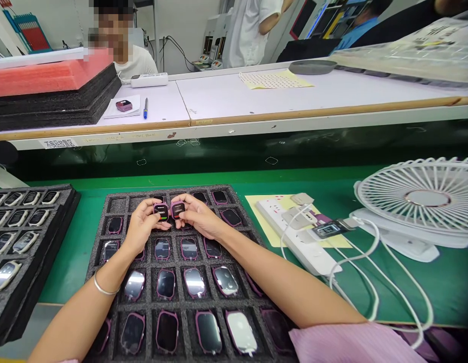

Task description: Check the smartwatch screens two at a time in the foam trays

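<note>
My left hand (143,222) grips a purple-framed smartwatch case (161,212) with a lit screen, the thumb resting on its lower edge. Right beside it, my right hand (198,216) pinches a second smartwatch case (177,209), whose screen is also lit. Both are held side by side above the back part of a dark foam tray (149,305). In the tray's compartments lie several more purple watch cases (166,283) with dark or glossy screens and no straps. My forearms hide some of the compartments.
At left stands another foam tray (63,217) of pale watches. A white power strip (298,237) with chargers and loose cables lies at right, near a white fan (423,199). Behind, a raised shelf (215,103) carries pink and black foam (48,80). People are beyond it.
</note>
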`<state>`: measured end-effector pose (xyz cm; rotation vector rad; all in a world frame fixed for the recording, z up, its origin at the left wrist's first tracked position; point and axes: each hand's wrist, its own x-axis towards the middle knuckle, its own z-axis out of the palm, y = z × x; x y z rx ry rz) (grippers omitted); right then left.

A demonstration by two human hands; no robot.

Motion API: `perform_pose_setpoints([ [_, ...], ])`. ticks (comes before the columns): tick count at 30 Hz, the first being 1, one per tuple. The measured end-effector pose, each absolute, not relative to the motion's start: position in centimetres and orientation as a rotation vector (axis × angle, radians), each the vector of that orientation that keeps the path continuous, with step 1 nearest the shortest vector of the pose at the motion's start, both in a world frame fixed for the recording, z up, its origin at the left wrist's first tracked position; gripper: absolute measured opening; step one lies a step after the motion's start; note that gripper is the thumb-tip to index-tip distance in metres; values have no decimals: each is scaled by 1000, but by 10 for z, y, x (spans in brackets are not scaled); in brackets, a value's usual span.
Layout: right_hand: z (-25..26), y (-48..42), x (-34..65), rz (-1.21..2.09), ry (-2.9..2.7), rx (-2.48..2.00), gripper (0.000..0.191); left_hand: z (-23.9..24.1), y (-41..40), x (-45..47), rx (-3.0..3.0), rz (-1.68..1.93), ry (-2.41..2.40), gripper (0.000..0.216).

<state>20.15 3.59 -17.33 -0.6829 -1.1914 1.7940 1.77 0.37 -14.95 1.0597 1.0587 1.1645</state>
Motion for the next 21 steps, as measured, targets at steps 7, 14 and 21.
perform_pose_setpoints([
  [7,-178,38,202,1772,-1238,-682,34,-150,4,19,1070,1169,1082,41],
  [14,-178,39,203,1749,-1260,-676,39,-150,5,19,1073,1179,1066,41],
  [21,-183,41,201,1767,-1210,-698,45,-156,7,19,1053,1206,1078,50],
])
